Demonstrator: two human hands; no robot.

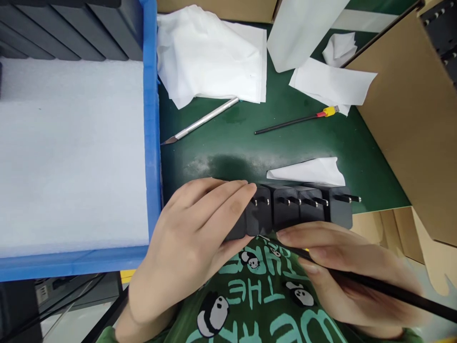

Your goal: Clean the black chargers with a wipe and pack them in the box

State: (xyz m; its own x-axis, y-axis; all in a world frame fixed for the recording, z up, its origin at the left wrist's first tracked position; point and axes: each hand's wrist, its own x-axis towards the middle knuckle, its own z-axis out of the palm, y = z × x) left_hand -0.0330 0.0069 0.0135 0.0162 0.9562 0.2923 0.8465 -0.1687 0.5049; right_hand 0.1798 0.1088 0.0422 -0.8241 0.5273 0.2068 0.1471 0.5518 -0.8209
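My left hand [194, 238] is wrapped round the left end of a row of black plug adapters [286, 205], with their metal prongs facing right. Several adapters stand side by side along the near edge of the table, the leftmost partly hidden by my fingers. In my right hand [357, 276] a long thin black rod-like tool [392, 289] is pinched. Its narrow tip points left, close to the lower side of the adapters; whether it touches them I cannot tell. My right fingertips are just under the row.
A blue-rimmed bin [153, 143] with white foam and black blocks stands on the left. On the green table [221, 138] lie a craft knife [207, 119], a black stick with a yellow-and-red end [293, 124], white sheets [214, 57] and a paper strip [310, 171]. A cardboard box [410, 114] stands right.
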